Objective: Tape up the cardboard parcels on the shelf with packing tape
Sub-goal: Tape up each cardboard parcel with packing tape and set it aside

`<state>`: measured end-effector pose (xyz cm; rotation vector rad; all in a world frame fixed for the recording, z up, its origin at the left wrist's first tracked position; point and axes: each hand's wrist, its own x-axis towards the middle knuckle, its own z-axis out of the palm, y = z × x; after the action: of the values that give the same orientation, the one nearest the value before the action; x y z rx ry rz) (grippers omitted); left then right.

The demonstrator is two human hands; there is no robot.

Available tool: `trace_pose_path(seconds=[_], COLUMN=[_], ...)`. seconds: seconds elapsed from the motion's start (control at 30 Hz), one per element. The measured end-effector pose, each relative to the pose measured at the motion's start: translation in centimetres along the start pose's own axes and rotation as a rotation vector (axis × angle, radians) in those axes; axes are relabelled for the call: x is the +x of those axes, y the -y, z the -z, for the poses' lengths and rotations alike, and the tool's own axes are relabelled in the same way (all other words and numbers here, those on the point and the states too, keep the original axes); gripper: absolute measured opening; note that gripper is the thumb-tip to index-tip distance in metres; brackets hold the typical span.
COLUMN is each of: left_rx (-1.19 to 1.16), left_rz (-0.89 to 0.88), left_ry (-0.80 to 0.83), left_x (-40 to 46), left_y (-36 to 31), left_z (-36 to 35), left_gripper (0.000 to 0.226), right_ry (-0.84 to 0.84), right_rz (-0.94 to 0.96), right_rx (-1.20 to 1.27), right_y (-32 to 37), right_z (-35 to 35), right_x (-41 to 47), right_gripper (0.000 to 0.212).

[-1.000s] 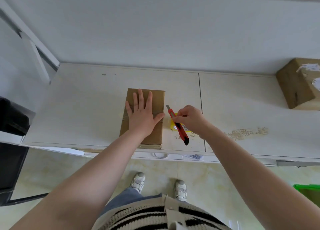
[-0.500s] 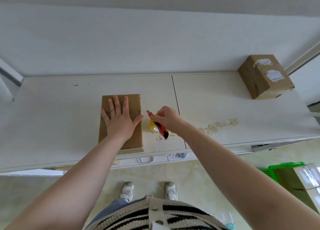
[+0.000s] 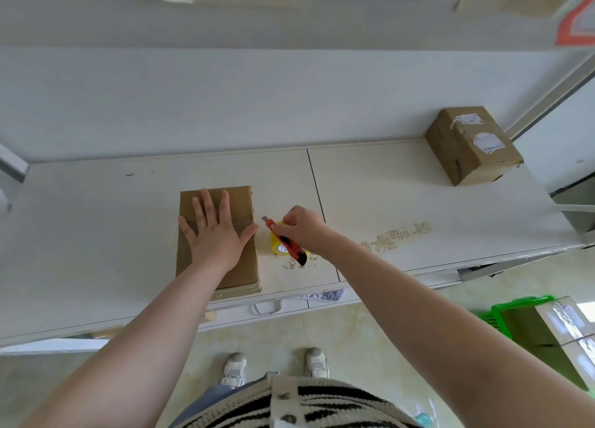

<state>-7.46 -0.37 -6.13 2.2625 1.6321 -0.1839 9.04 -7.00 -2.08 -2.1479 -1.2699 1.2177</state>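
Note:
A flat brown cardboard parcel lies on the white shelf, with a band of clear tape across its middle. My left hand rests flat on top of it, fingers spread. Just right of the parcel, my right hand grips a red utility knife with its blade out, pointing toward the parcel. A yellow roll of packing tape sits on the shelf under the knife, mostly hidden. A second, taller parcel with white labels stands at the far right back of the shelf.
A wall rises behind the shelf. A scuffed patch marks the shelf right of my hand. A green crate holding a box sits on the floor at the lower right. My shoes stand below the shelf edge.
The view has swung right and up, bringing the labelled parcel fully into sight. Both hands keep their places on the flat parcel and the knife.

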Motion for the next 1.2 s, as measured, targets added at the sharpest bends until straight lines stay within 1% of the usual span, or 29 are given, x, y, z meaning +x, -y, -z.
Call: trace_pose_path(seconds=[0.13, 0.27, 0.5, 0.6, 0.83, 1.03, 1.13, 1.2], left_rx=[0.0, -0.033, -0.066, -0.077, -0.067, -0.07, -0.067, -0.062], left_rz=[0.002, 0.009, 0.008, 0.0, -0.005, -0.014, -0.009, -0.005], left_ry=[0.002, 0.018, 0.069, 0.073, 0.094, 0.093, 0.09, 0.088], left_x=[0.1, 0.1, 0.1, 0.1, 0.1, 0.1, 0.2, 0.4], left_y=[0.0, -0.2, 0.0, 0.2, 0.2, 0.2, 0.3, 0.3], left_z=[0.0, 0.4, 1.1, 1.2, 1.2, 1.1, 0.9, 0.9], left_gripper=[0.092, 0.091, 0.091, 0.092, 0.092, 0.092, 0.091, 0.091], right_ry=[0.015, 0.025, 0.055, 0.067, 0.088, 0.072, 0.012, -0.043], right_rz=[-0.001, 0.001, 0.074, 0.088, 0.088, 0.061, 0.062, 0.046], right_rx=[0.0, 0.02, 0.071, 0.028, -0.046, -0.097, -0.019, 0.168], right_y=[0.0, 0.0, -1.0, -0.9, -1.0, -0.8, -0.7, -0.9], right_z=[0.1, 0.3, 0.6, 0.5, 0.4, -0.1, -0.4, -0.2], right_x=[0.0, -0.1, 0.0, 0.1, 0.5, 1.2, 0.9, 0.5], right_gripper=[0.049, 0.043, 0.035, 0.038, 0.031, 0.033, 0.034, 0.032])
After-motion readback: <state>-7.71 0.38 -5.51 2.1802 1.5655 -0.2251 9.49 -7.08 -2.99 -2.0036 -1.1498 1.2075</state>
